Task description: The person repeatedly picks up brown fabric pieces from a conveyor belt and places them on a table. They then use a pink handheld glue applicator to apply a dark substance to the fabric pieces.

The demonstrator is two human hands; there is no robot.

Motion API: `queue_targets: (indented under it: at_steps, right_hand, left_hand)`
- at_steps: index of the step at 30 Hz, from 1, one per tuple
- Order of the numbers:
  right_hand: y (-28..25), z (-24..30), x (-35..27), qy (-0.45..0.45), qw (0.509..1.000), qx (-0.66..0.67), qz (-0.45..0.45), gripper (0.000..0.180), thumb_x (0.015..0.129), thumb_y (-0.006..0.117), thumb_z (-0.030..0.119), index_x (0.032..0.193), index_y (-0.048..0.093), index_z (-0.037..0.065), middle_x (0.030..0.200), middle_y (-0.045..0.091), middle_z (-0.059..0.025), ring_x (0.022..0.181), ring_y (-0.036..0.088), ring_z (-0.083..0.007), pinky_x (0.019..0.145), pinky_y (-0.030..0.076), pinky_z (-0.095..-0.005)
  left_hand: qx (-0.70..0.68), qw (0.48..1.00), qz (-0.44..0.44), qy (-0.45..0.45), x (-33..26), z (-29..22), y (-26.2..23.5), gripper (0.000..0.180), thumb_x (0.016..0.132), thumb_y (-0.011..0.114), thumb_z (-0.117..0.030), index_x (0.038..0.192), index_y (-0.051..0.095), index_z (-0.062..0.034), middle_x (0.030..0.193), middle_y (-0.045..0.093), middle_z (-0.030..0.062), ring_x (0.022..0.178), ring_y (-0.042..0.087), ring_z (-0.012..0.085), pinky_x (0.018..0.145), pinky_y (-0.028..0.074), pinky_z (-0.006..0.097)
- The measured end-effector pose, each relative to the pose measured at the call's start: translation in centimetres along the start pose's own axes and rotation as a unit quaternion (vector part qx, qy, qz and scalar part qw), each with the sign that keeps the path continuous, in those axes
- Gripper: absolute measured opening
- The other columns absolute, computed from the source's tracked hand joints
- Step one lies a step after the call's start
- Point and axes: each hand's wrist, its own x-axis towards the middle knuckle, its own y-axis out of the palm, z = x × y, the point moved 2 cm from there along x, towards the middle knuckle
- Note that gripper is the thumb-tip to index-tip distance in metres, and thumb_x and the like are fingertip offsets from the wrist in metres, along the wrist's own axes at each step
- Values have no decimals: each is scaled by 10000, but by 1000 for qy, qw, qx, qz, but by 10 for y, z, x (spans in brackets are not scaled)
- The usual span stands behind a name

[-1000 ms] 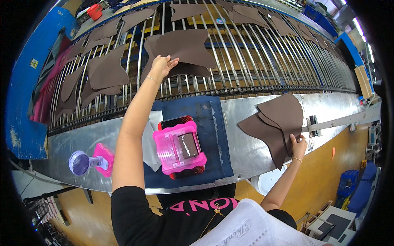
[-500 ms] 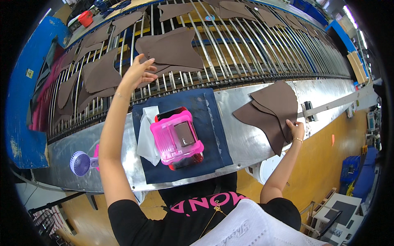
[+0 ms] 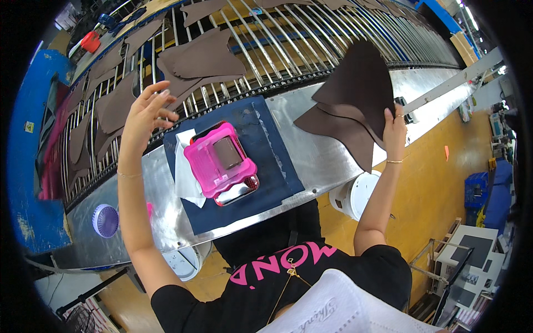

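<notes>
In my right hand (image 3: 395, 135) I pinch the right edge of a dark brown cut panel (image 3: 363, 75), thin and curved like fabric or leather. It is lifted at a slant above another brown panel (image 3: 338, 136) lying on the metal table (image 3: 288, 114). My left hand (image 3: 145, 119) hangs with fingers apart and nothing in them, at the near edge of the rod conveyor (image 3: 266, 44). Closest to it are overlapping brown panels (image 3: 202, 58) on the rods and a single panel (image 3: 116, 102) to its left.
A pink plastic tray (image 3: 208, 158) rests on a dark blue mat (image 3: 266, 183) beside a white cloth (image 3: 186, 180). At the left is a purple fan (image 3: 105, 220). A metal arm (image 3: 444, 83) reaches over the table's right end, and a white bucket (image 3: 355, 194) stands below.
My right hand has raised the upper brown panel from the table and tilted it up. My left hand has drawn back leftward from the panels on the conveyor. The whole view has shifted.
</notes>
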Motion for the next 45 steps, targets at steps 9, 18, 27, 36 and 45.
queue_targets:
  at_steps: [9,18,27,36,45]
  right_hand:
    - [-8,175,1,-130,822,544,109,298,917,573,123,1171,456,19,1061,589,-66,947,539,-113,857,423,-241]
    - [60,256,-44,-281,811,393,329,258,826,679,111,1010,565,-28,930,606,-117,780,585,-153,643,456,-251]
    - [77,273,-63,-332,775,385,375,229,806,676,138,998,631,23,737,648,-164,591,619,-275,533,452,-307]
    - [93,173,-48,-270,819,384,330,107,792,665,26,896,669,0,765,660,-137,643,606,-204,614,464,-289]
    - [47,54,-37,-20,873,401,277,93,866,614,26,941,633,-25,730,559,26,652,456,-39,559,351,-195]
  left_hand:
    - [85,978,70,178,-33,-22,50,365,900,600,-254,1171,542,-17,1067,616,104,939,616,141,746,500,256]
    - [90,952,-254,148,-140,-27,-50,277,895,609,-260,970,608,7,711,620,51,536,594,115,464,433,208]
    - [96,941,-302,116,-203,7,-74,201,855,666,-152,956,626,17,652,602,48,498,561,90,462,413,198]
    - [158,980,-112,54,-138,24,-3,110,838,624,-65,843,629,45,647,559,46,500,570,105,470,434,228]
    - [419,843,7,337,-73,-9,81,117,715,721,-132,777,684,-39,773,498,75,758,529,238,638,421,352]
